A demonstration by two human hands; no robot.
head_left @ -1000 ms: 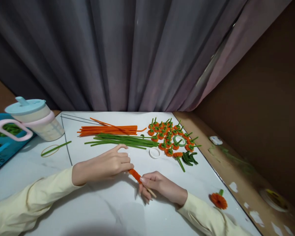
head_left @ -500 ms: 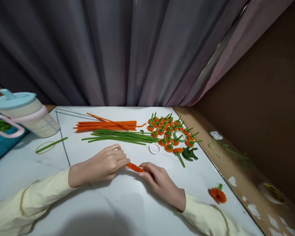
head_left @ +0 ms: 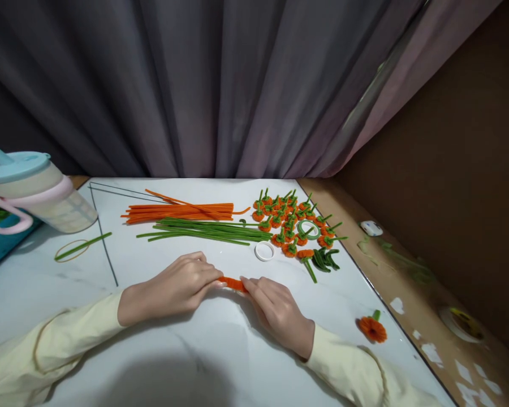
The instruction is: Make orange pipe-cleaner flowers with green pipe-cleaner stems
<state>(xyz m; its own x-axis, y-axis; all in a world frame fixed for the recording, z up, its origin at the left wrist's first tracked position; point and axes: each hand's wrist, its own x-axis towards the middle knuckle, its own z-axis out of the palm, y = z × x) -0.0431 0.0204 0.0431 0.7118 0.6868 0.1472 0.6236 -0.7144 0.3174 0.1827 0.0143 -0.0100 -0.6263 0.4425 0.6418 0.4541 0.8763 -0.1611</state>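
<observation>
Pinching a short orange pipe-cleaner piece [head_left: 233, 283] by its ends, a person's left hand [head_left: 178, 288] and right hand [head_left: 275, 314] meet fingertip to fingertip low over the near middle of a white table [head_left: 195, 362], both closed on it, one at each end. Just beyond lies a white ring [head_left: 264, 251], then green stems [head_left: 203, 230] and orange stems [head_left: 182, 211] in loose rows, with finished orange flowers [head_left: 290, 226] clustered at far right. A lone flower [head_left: 372, 329] sits near the right sleeve; a lidded jug [head_left: 34, 195] stands far left. With only fingertips gripping, a slip could kink the thin wire or let it spring loose.
</observation>
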